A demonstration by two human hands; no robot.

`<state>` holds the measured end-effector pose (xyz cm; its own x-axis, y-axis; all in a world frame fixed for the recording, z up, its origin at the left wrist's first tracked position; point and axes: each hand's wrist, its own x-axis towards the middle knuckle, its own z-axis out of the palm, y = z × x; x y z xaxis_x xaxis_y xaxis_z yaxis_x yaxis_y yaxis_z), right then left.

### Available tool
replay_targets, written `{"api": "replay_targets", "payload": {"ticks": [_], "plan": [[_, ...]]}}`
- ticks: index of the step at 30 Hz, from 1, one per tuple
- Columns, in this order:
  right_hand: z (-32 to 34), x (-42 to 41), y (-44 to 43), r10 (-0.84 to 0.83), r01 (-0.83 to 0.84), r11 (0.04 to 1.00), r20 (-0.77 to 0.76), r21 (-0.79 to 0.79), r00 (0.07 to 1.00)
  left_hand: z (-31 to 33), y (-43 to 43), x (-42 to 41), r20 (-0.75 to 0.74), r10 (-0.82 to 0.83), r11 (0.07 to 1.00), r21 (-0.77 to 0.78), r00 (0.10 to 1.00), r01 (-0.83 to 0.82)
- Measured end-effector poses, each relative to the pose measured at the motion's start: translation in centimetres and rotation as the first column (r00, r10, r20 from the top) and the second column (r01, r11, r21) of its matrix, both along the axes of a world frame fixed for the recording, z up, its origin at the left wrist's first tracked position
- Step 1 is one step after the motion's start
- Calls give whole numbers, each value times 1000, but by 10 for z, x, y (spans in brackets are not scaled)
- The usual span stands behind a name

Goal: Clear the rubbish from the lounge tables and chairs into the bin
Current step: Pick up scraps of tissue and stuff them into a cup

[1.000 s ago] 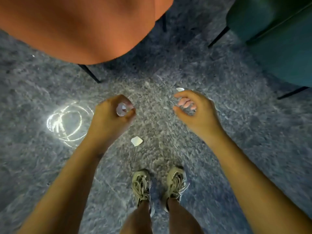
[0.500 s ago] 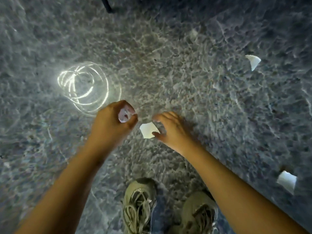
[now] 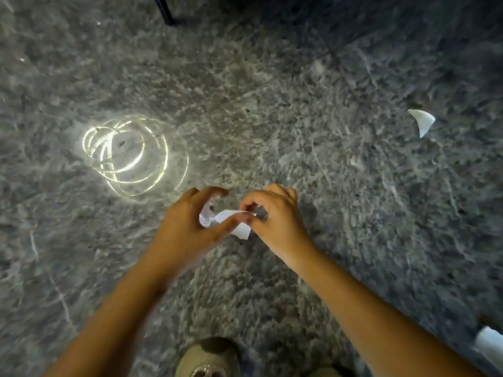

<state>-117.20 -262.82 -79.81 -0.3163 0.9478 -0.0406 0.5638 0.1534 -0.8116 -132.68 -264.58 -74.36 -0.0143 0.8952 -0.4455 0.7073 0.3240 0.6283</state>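
Over the grey carpet my two hands meet at the middle of the view. My right hand [image 3: 275, 221] pinches a white paper scrap [image 3: 239, 223] between thumb and fingers. My left hand [image 3: 187, 224] has its fingers curled round a small crumpled white wad [image 3: 206, 215], and its thumb touches the scrap. Two more white scraps lie on the floor: one [image 3: 422, 121] at the right, another [image 3: 490, 342] at the lower right edge, partly cut off.
A dark chair leg [image 3: 164, 9] stands at the top of the view. A bright ring-shaped patch of light [image 3: 130, 156] lies on the carpet to the left. My shoes [image 3: 209, 359] show at the bottom edge.
My right hand picked the scrap up off the carpet and brought it to my left hand, whose fingers have loosened around the wad. The view dropped closer to the floor.
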Motion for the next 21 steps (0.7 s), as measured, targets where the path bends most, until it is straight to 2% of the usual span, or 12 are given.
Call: {"api": "replay_targets", "payload": {"ticks": [2, 5, 7, 8, 10, 12, 15, 17, 19, 21], "plan": [[14, 11, 14, -37, 36, 999, -130, -10, 991, 0, 17, 14, 20, -73, 996, 46, 997, 72], [21, 37, 41, 9, -20, 998, -175, -60, 985, -3, 45, 37, 26, -172, 973, 161, 985, 165], [21, 69, 65, 41, -48, 998, -126, -48, 991, -6, 65, 53, -10, -242, 946, 219, 970, 238], [18, 90, 78, 3, -5, 1000, -74, -18, 997, -7, 75, 61, -25, -256, 937, 239, 966, 254], [9, 136, 105, -194, 188, 979, 69, 82, 979, -7, 95, 76, -42, -264, 921, 285, 964, 265], [-3, 178, 126, -443, 413, 894, 203, 174, 873, -8, 111, 89, -54, -278, 901, 332, 959, 280], [-27, 219, 148, -681, 650, 724, 383, 229, 624, -11, 130, 104, -47, -293, 872, 396, 955, 287], [-40, 235, 157, -677, 701, 689, 508, 183, 533, -16, 138, 112, -36, -299, 859, 424, 953, 286], [-52, 243, 162, -634, 704, 696, 580, 141, 511, -22, 142, 116, -19, -288, 864, 427, 957, 268], [-58, 245, 162, -627, 696, 704, 585, 142, 515, -27, 143, 117, 3, -266, 872, 428, 964, 239]]}}
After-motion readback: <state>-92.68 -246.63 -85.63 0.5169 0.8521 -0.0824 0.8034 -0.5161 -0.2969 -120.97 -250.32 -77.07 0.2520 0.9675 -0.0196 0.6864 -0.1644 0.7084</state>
